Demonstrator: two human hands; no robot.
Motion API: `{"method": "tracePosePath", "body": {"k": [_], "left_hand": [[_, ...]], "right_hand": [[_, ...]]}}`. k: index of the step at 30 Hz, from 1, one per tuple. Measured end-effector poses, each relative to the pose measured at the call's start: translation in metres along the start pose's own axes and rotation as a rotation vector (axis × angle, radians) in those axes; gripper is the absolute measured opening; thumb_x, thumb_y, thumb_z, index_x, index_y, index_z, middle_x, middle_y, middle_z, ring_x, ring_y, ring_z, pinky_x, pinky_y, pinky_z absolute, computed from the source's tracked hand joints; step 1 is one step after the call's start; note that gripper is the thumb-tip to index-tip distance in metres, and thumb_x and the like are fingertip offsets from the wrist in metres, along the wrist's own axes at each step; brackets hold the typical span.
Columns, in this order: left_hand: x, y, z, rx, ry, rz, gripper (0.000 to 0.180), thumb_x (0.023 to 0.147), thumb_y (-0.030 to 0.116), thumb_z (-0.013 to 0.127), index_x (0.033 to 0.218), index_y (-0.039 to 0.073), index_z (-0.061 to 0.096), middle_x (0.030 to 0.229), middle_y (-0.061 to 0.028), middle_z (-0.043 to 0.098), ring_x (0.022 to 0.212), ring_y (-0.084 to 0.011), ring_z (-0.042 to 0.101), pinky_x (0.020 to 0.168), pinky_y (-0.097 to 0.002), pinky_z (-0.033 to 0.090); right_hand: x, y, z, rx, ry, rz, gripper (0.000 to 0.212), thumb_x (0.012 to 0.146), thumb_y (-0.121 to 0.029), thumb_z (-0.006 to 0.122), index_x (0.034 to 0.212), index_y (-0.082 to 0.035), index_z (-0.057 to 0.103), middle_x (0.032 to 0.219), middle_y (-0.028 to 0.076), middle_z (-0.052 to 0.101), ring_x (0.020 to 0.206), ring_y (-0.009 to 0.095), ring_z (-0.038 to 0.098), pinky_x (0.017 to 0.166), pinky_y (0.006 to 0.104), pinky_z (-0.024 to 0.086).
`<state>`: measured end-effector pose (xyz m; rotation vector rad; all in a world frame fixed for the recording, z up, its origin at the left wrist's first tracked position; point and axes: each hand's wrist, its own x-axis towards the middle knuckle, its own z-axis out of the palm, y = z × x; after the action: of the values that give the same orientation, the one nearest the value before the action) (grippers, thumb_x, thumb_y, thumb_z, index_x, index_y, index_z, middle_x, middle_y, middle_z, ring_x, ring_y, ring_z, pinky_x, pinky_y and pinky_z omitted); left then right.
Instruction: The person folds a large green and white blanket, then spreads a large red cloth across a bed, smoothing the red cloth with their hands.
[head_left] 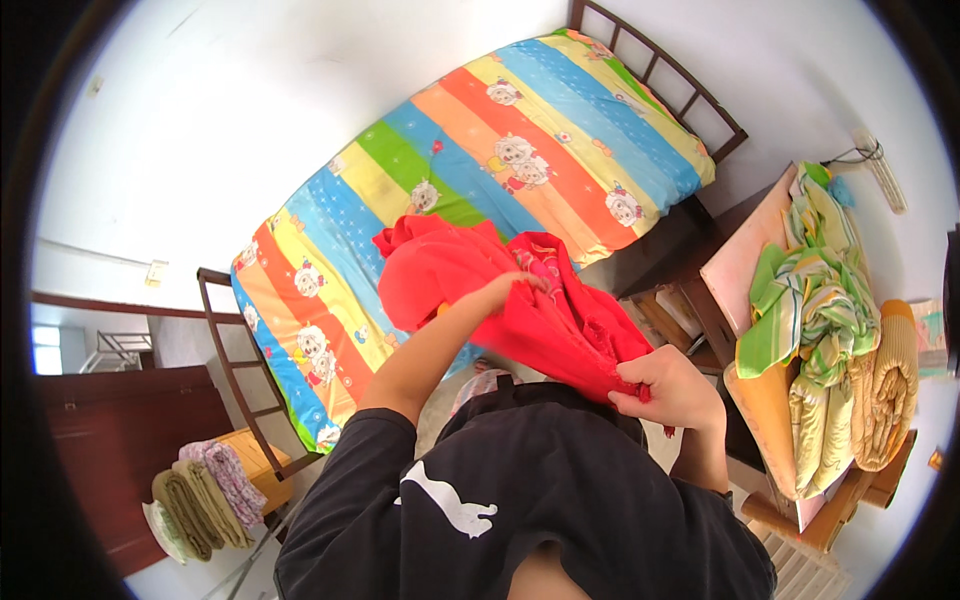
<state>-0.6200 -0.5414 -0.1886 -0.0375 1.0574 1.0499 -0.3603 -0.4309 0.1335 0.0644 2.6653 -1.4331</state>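
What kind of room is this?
Probably a bedroom: there's a bed with a striped cartoon sheet, folded blankets at lower left and rolled bedding on the right.

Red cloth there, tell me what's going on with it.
A person in a black shirt is holding the red cloth, bunched up in front of them. The right hand pinches one edge; the left hand is against a fold. Beyond, a striped bedspread lies spread out.

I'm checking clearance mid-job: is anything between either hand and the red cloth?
Nothing visible is in the way: the right hand pinches the red cloth at its lower right end, and the left hand lies against its folds.
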Motion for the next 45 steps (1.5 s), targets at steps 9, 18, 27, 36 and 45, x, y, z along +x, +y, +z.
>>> {"method": "tracePosePath", "body": {"k": [9, 18, 27, 36, 45], "left_hand": [[-0.077, 0.026, -0.015, 1.306, 0.347, 1.022, 0.017, 0.063, -0.004, 0.063, 0.078, 0.005, 0.062, 0.081, -0.0135, 0.061, 0.078, -0.029, 0.059, 0.068, -0.0355, 0.047], [-0.206, 0.03, -0.003, 1.076, 1.515, 1.441, 0.055, 0.069, -0.012, 0.048, 0.122, 0.003, 0.049, 0.119, -0.02, 0.048, 0.112, -0.0369, 0.046, 0.095, -0.0387, 0.04], [-0.144, -0.179, -0.063, 0.903, 1.116, 0.74, 0.035, 0.064, -0.01, 0.049, 0.096, 0.001, 0.061, 0.093, -0.0184, 0.057, 0.093, -0.0359, 0.055, 0.081, -0.0405, 0.046], [-0.156, -0.14, -0.054, 0.733, 1.179, 1.009, 0.012, 0.064, -0.007, 0.051, 0.072, 0.001, 0.057, 0.07, -0.0149, 0.057, 0.064, -0.0296, 0.057, 0.056, -0.0345, 0.045], [-0.094, -0.094, -0.052, 1.262, 0.96, 0.917, 0.012, 0.065, 0.008, 0.056, 0.075, 0.01, 0.063, 0.075, -0.0064, 0.063, 0.079, -0.0254, 0.056, 0.072, -0.0404, 0.037]], "right_hand": [[-0.023, 0.018, -0.017, 0.148, 0.23, 0.121, 0.012, 0.072, -0.004, 0.065, 0.075, 0.001, 0.055, 0.057, 0.013, 0.049, 0.048, 0.018, 0.047, 0.049, 0.0281, 0.04], [0.041, 0.063, 0.006, 0.116, 0.591, 0.098, 0.009, 0.072, 0.0, 0.062, 0.08, 0.003, 0.058, 0.057, 0.01, 0.053, 0.051, 0.014, 0.054, 0.051, 0.0276, 0.042], [0.066, 0.107, 0.032, -0.202, 0.388, 0.111, 0.014, 0.071, -0.011, 0.064, 0.076, -0.001, 0.056, 0.062, 0.018, 0.053, 0.056, 0.034, 0.054, 0.053, 0.0352, 0.044], [0.049, 0.077, 0.031, -0.228, 0.181, 0.18, 0.016, 0.068, -0.01, 0.064, 0.071, -0.001, 0.05, 0.061, 0.019, 0.05, 0.055, 0.034, 0.053, 0.052, 0.0362, 0.043], [0.029, 0.047, 0.024, -0.16, 0.184, 0.143, 0.018, 0.066, -0.008, 0.064, 0.067, -0.001, 0.047, 0.058, 0.017, 0.049, 0.052, 0.032, 0.052, 0.049, 0.0347, 0.042]]}}
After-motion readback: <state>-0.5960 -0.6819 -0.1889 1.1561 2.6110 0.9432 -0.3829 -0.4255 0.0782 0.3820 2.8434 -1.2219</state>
